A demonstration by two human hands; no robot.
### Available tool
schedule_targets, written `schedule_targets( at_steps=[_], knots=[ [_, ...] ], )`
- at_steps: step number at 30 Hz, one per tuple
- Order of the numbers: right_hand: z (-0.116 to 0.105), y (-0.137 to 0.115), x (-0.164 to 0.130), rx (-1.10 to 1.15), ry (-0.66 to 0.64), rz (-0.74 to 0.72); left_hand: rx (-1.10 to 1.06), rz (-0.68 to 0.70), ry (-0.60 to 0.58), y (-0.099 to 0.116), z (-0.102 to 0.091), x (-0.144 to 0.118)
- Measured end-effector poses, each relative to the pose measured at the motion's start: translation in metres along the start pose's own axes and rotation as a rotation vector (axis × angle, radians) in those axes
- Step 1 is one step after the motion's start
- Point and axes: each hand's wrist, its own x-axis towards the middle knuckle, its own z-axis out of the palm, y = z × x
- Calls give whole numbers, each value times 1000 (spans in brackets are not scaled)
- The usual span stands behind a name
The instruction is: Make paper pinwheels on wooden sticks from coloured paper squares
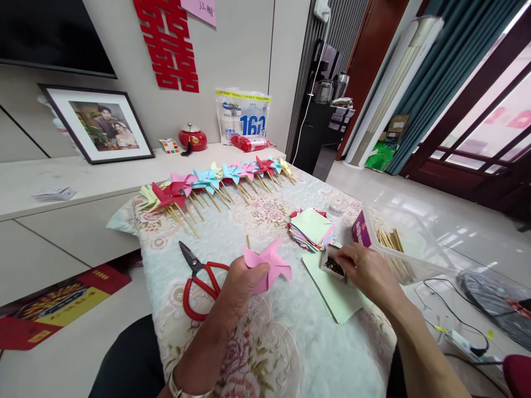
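1. Left hand [243, 282] is pinching a pink pinwheel [269, 265] at frame centre
2. Right hand [365, 268] is picking, fingers curled, in a pin box [332, 264]
3. Finished pinwheels [215, 185] are lying in a row at upper centre; paper stack [312, 228] is waiting

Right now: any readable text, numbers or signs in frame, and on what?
"囍": red paper cutout on the wall.
"163": white bag on the counter; its smaller print is too blurred to read.
Pink note at the top edge: handwriting unreadable.
Purple box, red-and-yellow packaging on the floor: print too small.

Single head-worn view, looking forward and down, close over the table [232, 232], room beyond
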Motion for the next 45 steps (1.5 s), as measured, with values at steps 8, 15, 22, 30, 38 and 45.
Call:
schedule_targets(
  at_steps=[8, 15, 22, 30, 38, 45],
  knots=[
    [15, -9, 13, -343, -239, 63, -55, 1, -2, -2, 0, 0],
    [14, -8, 19, -345, -247, 20, -44, 4, -18, -6, -1, 3],
    [13, -4, 19, -280, -238, -51, -20, 13, -20, -3, 0, 1],
    [11, -5, 19, -279, -219, -89, -20, 5, -25, -1, 1, 1],
    [12, 2, 22, -136, -239, -161, -3, 3, -31, 0, 2, -1],
    [12, 2, 25, -102, -229, -199, -15, 4, -30, 3, 2, -2]
  ],
)
